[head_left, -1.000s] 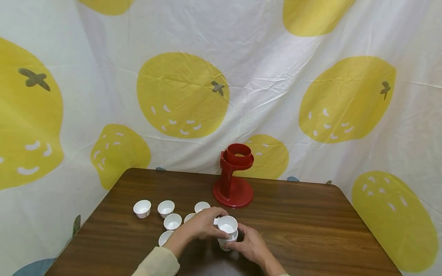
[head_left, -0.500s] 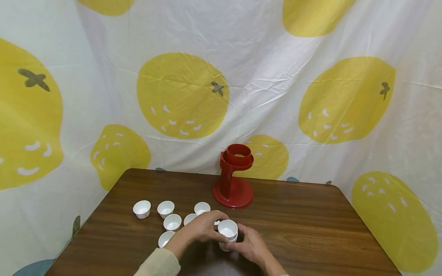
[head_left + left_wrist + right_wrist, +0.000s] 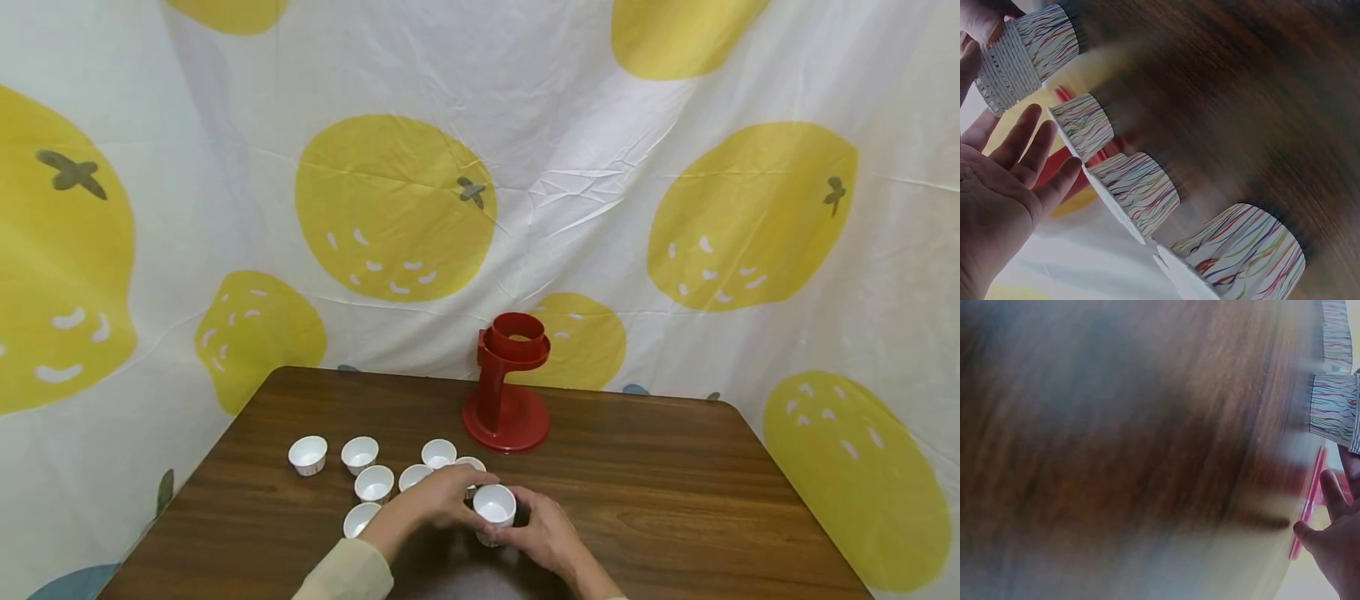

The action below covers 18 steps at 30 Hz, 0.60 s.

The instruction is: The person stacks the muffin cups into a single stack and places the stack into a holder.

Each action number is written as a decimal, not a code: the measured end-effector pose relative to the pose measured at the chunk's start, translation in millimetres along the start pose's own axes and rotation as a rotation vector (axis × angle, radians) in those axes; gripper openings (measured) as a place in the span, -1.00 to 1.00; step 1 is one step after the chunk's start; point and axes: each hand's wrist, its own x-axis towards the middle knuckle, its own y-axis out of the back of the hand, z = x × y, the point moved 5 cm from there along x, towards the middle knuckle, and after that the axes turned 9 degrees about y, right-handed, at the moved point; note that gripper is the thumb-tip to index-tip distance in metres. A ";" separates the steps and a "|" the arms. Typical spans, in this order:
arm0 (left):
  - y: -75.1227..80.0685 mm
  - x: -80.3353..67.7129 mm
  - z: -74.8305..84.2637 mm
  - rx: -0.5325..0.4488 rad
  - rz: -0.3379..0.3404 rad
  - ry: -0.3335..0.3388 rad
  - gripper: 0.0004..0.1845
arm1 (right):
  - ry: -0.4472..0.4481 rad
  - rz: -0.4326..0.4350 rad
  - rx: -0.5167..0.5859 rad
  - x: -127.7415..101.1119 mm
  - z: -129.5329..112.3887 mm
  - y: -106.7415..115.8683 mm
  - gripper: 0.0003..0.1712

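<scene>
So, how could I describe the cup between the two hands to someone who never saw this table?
On the brown wooden table, look in front of the red plastic stand, toward the near edge. There a white paper cup stack sits between the left hand and right hand. The other small white paper cups stand single and untouched to its left; this one is nested in another.

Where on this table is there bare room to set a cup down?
The table's right half, from the red stand to the right edge, is bare wood. So is the back-left strip behind the loose cups. It is crowded front left: cups cluster beside both hands, left hand and right hand, which hold the cup stack.
</scene>
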 end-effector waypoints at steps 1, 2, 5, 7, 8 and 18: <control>-0.2 0.0 0.0 0.004 -0.001 0.000 -0.32 | -0.002 0.000 -0.001 0.0 0.2 0.0 -0.37; 0.1 -0.3 0.0 0.010 -0.002 0.005 -0.29 | -0.002 -0.001 0.000 0.0 0.3 -0.1 -0.37; 0.5 -1.2 -1.2 0.018 -0.006 0.028 -0.22 | -0.005 -0.002 -0.001 -0.2 0.4 -0.4 -0.35; 2.0 -2.6 -1.9 0.020 -0.005 0.046 -0.18 | -0.003 0.002 0.000 -0.6 0.0 -0.6 -0.34; 3.0 -3.6 -2.4 0.022 -0.003 0.051 -0.17 | -0.004 0.005 0.003 -0.7 -0.2 -0.8 -0.34; 21.3 -21.9 -15.4 0.009 0.068 0.034 -0.21 | 0.009 0.036 0.001 -1.9 -2.6 0.9 -0.29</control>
